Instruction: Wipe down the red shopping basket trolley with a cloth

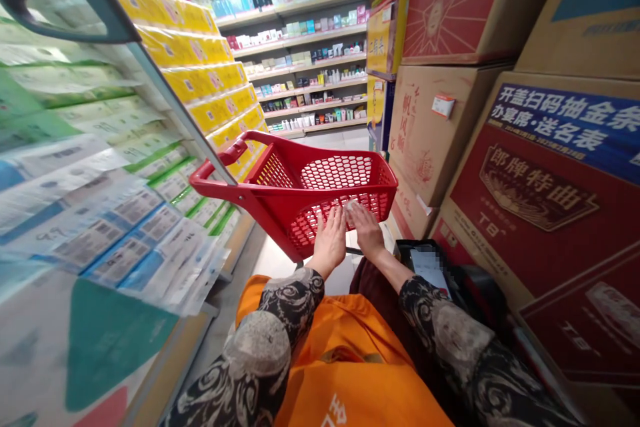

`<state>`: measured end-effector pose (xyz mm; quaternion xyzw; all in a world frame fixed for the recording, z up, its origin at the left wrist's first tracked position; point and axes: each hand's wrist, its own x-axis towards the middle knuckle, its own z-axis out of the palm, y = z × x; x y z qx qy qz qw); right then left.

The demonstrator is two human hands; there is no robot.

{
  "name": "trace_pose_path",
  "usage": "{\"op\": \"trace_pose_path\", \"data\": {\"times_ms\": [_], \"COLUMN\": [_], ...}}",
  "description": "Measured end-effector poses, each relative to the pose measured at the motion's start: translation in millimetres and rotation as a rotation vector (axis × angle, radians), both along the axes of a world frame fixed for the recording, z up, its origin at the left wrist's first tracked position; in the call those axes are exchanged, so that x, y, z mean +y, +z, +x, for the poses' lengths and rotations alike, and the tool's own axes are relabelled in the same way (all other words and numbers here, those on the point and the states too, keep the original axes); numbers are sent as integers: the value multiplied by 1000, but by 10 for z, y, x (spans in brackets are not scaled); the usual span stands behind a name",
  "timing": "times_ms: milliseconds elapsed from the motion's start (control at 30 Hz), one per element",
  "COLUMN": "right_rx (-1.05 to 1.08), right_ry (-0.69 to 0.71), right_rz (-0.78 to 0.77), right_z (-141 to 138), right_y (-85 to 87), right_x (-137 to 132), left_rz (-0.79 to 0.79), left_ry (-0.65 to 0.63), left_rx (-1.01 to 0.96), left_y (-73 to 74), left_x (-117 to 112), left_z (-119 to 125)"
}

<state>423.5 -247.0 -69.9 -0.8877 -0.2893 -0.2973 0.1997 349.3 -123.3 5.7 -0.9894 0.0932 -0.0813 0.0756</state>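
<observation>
A red plastic shopping cart [320, 192] with perforated sides stands in front of me, turned sideways, its handle to the left. My left hand [330, 240] is held up before the near side wall of the cart, fingers stretched out and lying together. Beside it, my right hand [367, 232] reaches toward the same wall, fingers extended and slightly bent. A pale blur lies at its fingertips; I cannot tell whether it is an object or motion. Whether either hand touches the cart is unclear. Patterned sleeves cover both forearms.
Packs in white, blue and green wrapping [130, 227] and yellow packs [200, 73] are stacked on the left. Large cardboard cartons [425, 120] rise on the right. A black item with a pale panel [425, 263] sits by my right forearm. Stocked shelves [310, 77] stand behind the cart.
</observation>
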Motion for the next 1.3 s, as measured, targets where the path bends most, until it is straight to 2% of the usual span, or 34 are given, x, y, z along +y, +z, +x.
{"op": "trace_pose_path", "data": {"times_ms": [100, 167, 267, 333, 400, 467, 633, 700, 867, 933, 1000, 1100, 1167, 1233, 1300], "right_rx": [-32, -5, 64, 104, 123, 96, -10, 18, 97, 82, 11, -90, -96, -74, -34], "right_ry": [-140, -180, -182, -177, -174, -184, -247, -260, -238, -225, -228, -236, -217, -194, -162], "right_rz": [121, 137, 76, 23, -1, 34, 170, 154, 56, 46, 98, 195, 205, 187, 148], "right_z": [221, 315, 291, 211, 155, 174, 466, 512, 298, 238, 259, 396, 469, 460, 361], "right_y": [147, 131, -80, -247, -331, -284, 86, 104, -227, -281, -202, 48, 160, 153, 39], "right_x": [-186, -276, -343, -361, -386, -430, -553, -568, -532, -507, -471, -365, -262, -150, -49], "left_rz": [-6, -9, -5, -5, -8, -13, -35, -33, -7, -2, -4, -16, -20, -17, -11], "left_ry": [0, -15, -55, -69, -70, -66, -45, -62, -88, -90, -77, -32, -16, -11, -7], "left_rx": [-13, -17, -21, -17, -6, 6, -4, -21, -47, -51, -44, -29, -26, -29, -36], "left_y": [122, 173, 143, 72, 6, -18, 102, 151, 146, 127, 125, 158, 185, 197, 185], "left_x": [-124, -216, -310, -327, -317, -301, -342, -389, -451, -429, -386, -310, -261, -217, -171], "left_z": [95, 145, 178, 178, 172, 170, 218, 246, 290, 304, 318, 346, 362, 361, 333]}}
